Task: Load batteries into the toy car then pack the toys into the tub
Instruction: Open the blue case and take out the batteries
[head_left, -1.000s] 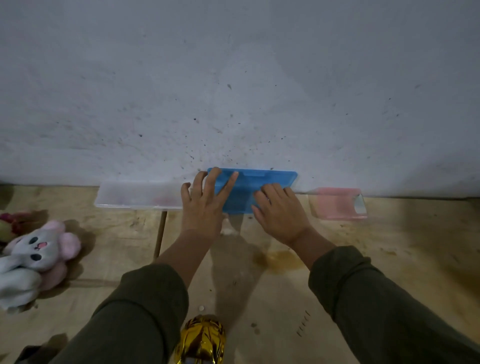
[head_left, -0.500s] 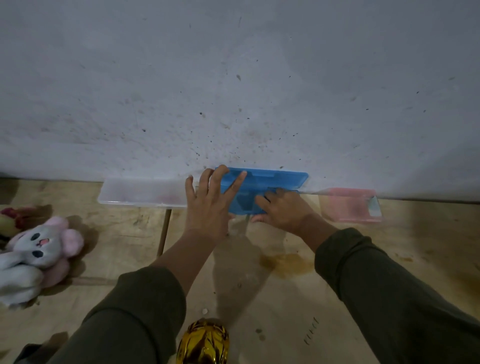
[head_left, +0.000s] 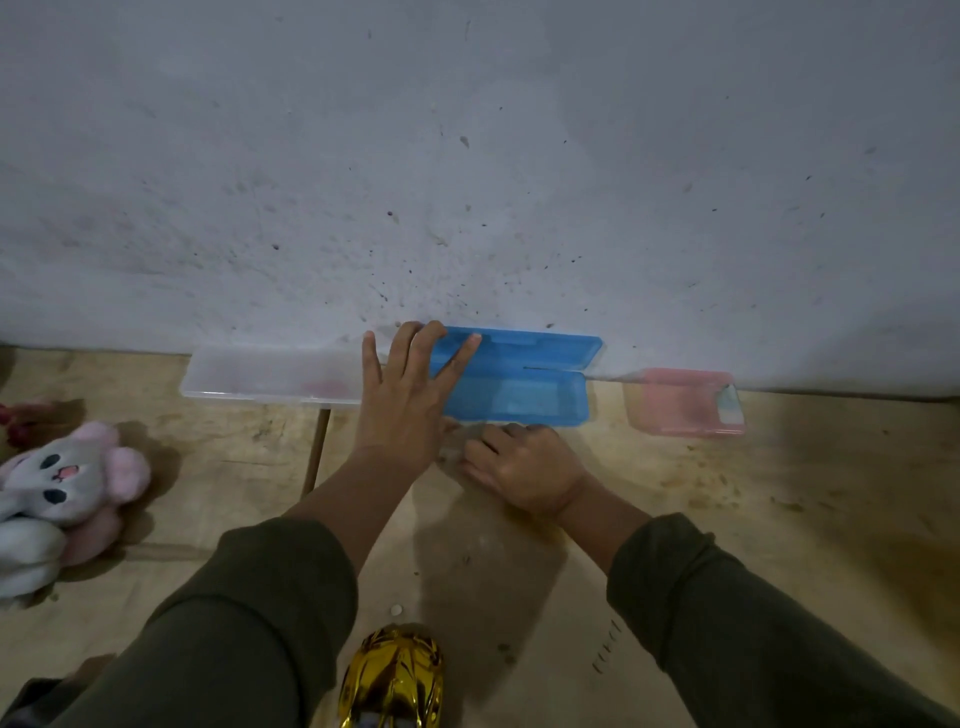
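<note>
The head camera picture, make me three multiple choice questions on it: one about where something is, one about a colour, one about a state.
1. Where is the plush bunny?
A. on the floor at the far left
B. inside the pink box
C. under the right hand

2. What colour is the box under the left hand?
A. pink
B. clear
C. blue

3. What state is that box in?
A. lid shut
B. lid open, leaning at the wall
C. turned upside down

Answers:
1 A, the bunny lies on the wooden floor by the left edge.
2 C, the left hand's spread fingers rest on the blue box, between a clear box and a pink box.
3 B, the lid stands up at the wall and the tray shows below it.
</note>
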